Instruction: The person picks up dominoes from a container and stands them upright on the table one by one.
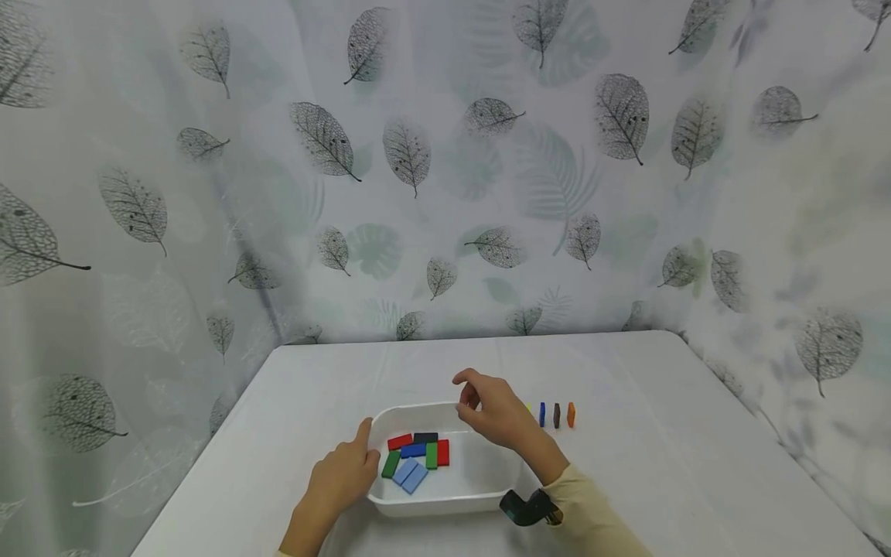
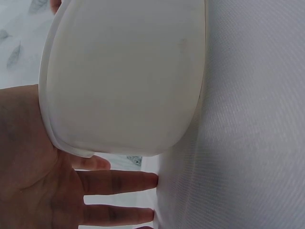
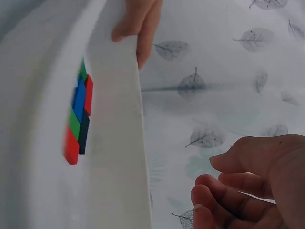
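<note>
A white plastic tub (image 1: 480, 468) stands on the table with several coloured domino blocks (image 1: 414, 450) lying flat in its left half: red, black, blue, green and light blue. My left hand (image 1: 343, 473) rests at the tub's left rim, index finger along the edge and thumb on the inner side. In the left wrist view its other fingers (image 2: 116, 182) stretch straight down beside the tub's outer wall. Over the tub's far right rim hovers my right hand (image 1: 497, 411), fingers loosely bent. The right wrist view shows a gap between thumb and fingers, with nothing held.
Behind the right hand, a short row of dominoes stands upright on the white table (image 1: 661, 464): a partly hidden yellow one, a blue domino (image 1: 542, 415), a brown domino (image 1: 557, 415) and an orange domino (image 1: 571, 415). A leaf-print curtain (image 1: 445, 193) surrounds the table.
</note>
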A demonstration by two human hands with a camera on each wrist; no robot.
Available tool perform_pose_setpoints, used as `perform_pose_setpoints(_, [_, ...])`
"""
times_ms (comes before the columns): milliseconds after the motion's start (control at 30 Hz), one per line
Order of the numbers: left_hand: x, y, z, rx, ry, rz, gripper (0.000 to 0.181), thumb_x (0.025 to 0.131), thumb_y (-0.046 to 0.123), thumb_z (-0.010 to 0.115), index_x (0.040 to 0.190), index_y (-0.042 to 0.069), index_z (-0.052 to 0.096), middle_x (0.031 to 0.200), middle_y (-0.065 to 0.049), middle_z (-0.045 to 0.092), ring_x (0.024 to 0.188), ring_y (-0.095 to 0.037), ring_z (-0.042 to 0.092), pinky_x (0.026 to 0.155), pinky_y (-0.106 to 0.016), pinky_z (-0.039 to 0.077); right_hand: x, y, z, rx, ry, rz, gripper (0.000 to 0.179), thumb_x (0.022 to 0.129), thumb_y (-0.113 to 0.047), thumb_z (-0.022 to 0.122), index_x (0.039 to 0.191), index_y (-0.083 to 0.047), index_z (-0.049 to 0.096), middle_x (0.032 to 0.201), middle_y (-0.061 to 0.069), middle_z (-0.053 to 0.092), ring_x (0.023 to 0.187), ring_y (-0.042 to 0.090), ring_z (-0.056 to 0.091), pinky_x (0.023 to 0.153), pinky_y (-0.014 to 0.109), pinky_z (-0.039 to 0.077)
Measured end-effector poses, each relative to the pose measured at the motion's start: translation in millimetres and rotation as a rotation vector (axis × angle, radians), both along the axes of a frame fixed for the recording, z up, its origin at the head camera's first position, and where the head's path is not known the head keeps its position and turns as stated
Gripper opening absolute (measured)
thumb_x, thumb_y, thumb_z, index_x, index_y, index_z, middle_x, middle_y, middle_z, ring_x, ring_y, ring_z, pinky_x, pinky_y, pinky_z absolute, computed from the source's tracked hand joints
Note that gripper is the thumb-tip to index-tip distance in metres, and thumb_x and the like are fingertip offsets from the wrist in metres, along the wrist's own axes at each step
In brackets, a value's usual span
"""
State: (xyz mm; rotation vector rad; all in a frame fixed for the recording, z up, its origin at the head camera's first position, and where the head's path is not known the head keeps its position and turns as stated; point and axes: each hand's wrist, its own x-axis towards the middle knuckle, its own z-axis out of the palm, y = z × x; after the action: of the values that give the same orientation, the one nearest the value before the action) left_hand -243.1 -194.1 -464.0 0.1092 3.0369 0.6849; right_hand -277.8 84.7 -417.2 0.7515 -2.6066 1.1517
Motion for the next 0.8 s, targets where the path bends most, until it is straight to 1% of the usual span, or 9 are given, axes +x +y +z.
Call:
perform_pose_setpoints(133, [1.3, -1.3, 1.0, 0.004, -0.004, 0.002, 0.061, 0.101, 0.022, 0.052, 0.156, -0.002, 0.039, 0.07, -0.004, 0.052, 0.054, -0.021, 0.048, 0.05, -0.035, 0.041, 0.7, -11, -5.9, 0.038, -0.05, 0.014, 0.031, 0.094, -0.007, 0.073, 0.124, -0.003, 0.065, 0.081, -0.006, 0.057, 0.072, 0.014, 0.056, 0.064, 0.025, 0.053])
perform_pose_setpoints(333, [-1.7, -1.2, -2.5, 0.015, 0.002, -0.003, 0.062, 0.101, 0.022, 0.052, 0.156, -0.001, 0.038, 0.069, -0.004, 0.052, 0.053, -0.021, 0.048, 0.049, -0.034, 0.041, -0.9, -19, -17.4, 0.08, -0.089, 0.009, 0.029, 0.094, -0.006, 0.072, 0.122, -0.001, 0.067, 0.078, -0.005, 0.056, 0.067, 0.013, 0.053, 0.06, 0.025, 0.05])
perform_pose_setpoints(467, [-2.0, -1.2, -3.3, 0.016, 0.013, -0.006, 0.062, 0.101, 0.022, 0.053, 0.156, -0.002, 0.039, 0.068, -0.004, 0.051, 0.051, -0.021, 0.047, 0.048, -0.033, 0.041, -1.1, -25, -23.0, 0.11, -0.131, 0.006, 0.03, 0.093, -0.007, 0.073, 0.122, -0.002, 0.067, 0.078, -0.005, 0.057, 0.068, 0.013, 0.054, 0.062, 0.025, 0.051])
perform_pose_setpoints(600, [-2.5, -1.7, -3.6, 0.014, 0.012, -0.003, 0.062, 0.101, 0.021, 0.053, 0.157, -0.001, 0.039, 0.067, -0.004, 0.05, 0.05, -0.021, 0.047, 0.047, -0.033, 0.041, -1.1, -31, -28.6, 0.146, -0.179, -0.002, 0.031, 0.092, -0.008, 0.075, 0.122, -0.004, 0.067, 0.082, -0.003, 0.06, 0.073, 0.014, 0.057, 0.066, 0.025, 0.053])
perform_pose_setpoints(700, [-2.8, -1.5, -3.7, 0.011, 0.006, 0.0, 0.062, 0.101, 0.022, 0.053, 0.157, -0.001, 0.039, 0.067, -0.004, 0.051, 0.05, -0.021, 0.047, 0.047, -0.033, 0.041, -2.2, -35, -34.0, 0.191, -0.197, -0.011, 0.032, 0.092, -0.01, 0.077, 0.122, -0.005, 0.068, 0.084, -0.004, 0.061, 0.074, 0.014, 0.057, 0.067, 0.025, 0.053])
perform_pose_setpoints(800, [-3.3, -1.6, -3.4, 0.009, 0.005, -0.001, 0.062, 0.101, 0.022, 0.053, 0.156, -0.001, 0.039, 0.069, -0.004, 0.052, 0.05, -0.021, 0.047, 0.047, -0.032, 0.041, -4.0, -38, -39.5, 0.238, -0.21, -0.022, 0.032, 0.092, -0.012, 0.077, 0.122, -0.006, 0.068, 0.082, -0.004, 0.06, 0.073, 0.013, 0.057, 0.067, 0.026, 0.052])
